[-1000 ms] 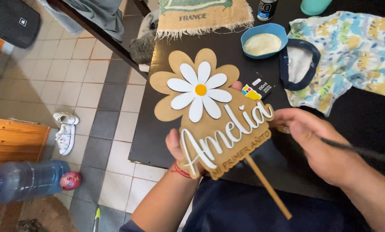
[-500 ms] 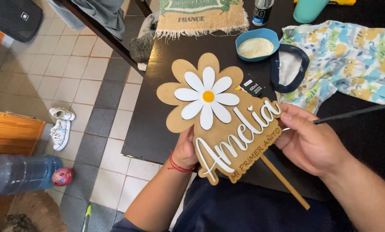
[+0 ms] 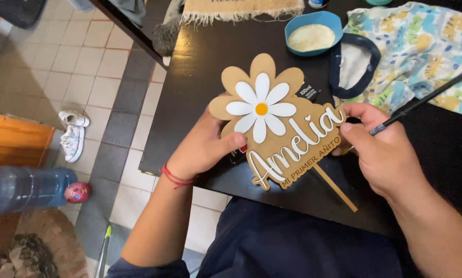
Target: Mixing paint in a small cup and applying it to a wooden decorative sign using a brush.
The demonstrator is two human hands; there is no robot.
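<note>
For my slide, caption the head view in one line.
Left hand and right hand, which also holds a thin black paintbrush, hold a tan wooden daisy sign on a stick over a black table.

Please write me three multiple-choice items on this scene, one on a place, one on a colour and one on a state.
1. Where does the blue bowl stand?
A. on the black table
B. on the tiled floor
C. in the person's lap

2. What colour is the middle of the daisy on the wooden topper?
A. red
B. orange-yellow
C. green

3. How is the topper held?
A. lying flat, untouched
B. by the right hand alone
C. between the left hand and the right hand

Answers: 1 A, the bowl sits on the dark tabletop beside the patterned cloth. 2 B, an orange-yellow dot sits among white petals. 3 C, both hands grip its edges; the right also holds a thin brush.
</note>
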